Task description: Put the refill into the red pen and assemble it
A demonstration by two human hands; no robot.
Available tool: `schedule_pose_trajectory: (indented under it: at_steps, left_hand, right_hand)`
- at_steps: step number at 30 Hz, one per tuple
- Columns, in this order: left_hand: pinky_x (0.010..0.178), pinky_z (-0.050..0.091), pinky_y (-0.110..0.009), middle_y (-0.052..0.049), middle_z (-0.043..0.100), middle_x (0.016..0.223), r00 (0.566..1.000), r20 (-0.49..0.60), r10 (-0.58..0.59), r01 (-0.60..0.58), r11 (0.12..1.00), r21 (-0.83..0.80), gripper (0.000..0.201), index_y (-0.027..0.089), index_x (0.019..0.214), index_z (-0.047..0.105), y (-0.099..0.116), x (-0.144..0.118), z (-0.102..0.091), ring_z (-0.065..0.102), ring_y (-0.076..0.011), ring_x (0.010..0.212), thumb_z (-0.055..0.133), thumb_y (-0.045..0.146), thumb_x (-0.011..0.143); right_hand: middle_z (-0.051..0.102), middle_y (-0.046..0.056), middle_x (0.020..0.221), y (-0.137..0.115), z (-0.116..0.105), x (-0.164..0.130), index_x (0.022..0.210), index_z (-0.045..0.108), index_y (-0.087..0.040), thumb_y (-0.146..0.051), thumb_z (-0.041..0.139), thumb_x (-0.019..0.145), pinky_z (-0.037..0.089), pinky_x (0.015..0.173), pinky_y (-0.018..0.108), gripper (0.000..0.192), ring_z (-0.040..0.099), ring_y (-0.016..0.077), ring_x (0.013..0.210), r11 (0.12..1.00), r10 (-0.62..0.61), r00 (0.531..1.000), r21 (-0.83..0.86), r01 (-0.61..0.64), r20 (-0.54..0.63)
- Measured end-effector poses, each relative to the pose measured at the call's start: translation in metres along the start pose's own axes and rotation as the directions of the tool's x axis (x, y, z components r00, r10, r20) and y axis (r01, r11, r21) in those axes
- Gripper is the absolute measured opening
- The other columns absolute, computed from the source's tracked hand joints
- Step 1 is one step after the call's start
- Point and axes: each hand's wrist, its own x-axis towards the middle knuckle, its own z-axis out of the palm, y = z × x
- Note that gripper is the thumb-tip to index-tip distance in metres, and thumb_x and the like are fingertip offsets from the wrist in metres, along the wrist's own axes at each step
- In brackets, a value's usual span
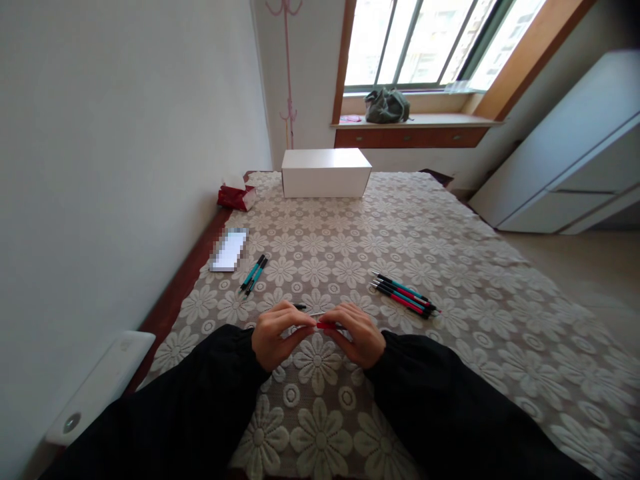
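Near the front of the table, my right hand (354,333) pinches a short red pen barrel (327,326) between thumb and fingers. My left hand (283,333) is closed, its thumb and forefinger meeting at the barrel's left end; its fingertips hide most of what lies between them. Just behind the hands are a black pen piece (299,307) and a thin pale rod (316,313), both partly covered by fingers. To the right lies a group of several red, teal and black pens (403,293). Two teal and black pens (254,275) rest on the left.
A flower-patterned cloth (320,427) covers the table. A phone (230,250) lies on the left, with a red tissue pack (237,198) beyond it by the wall. The long white box (326,181) stands at the far end. A white power strip (103,387) sits at the left edge.
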Motion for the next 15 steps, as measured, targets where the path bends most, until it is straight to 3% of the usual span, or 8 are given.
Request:
schedule_pose_trajectory:
  at_steps: [15]
  left_hand:
    - [0.071, 0.056, -0.028, 0.000, 0.083, 0.093, 0.992, 0.035, 0.117, -0.121, 0.985, 0.125, 0.012, 0.025, 0.102, 0.077, -0.0009, -0.0001, -0.0009, 0.067, -0.0137, 0.074, 0.078, 0.022, 0.090]
  right_hand:
    - [0.069, 0.002, 0.080, -0.0056, -0.0009, 0.0038, 0.105, 0.060, -0.024, -0.028, 0.055, 0.104, 0.048, 0.069, 0.032, 0.006, 0.062, 0.0179, 0.071, 0.997, -0.070, 0.998, 0.031, 0.070, 0.003]
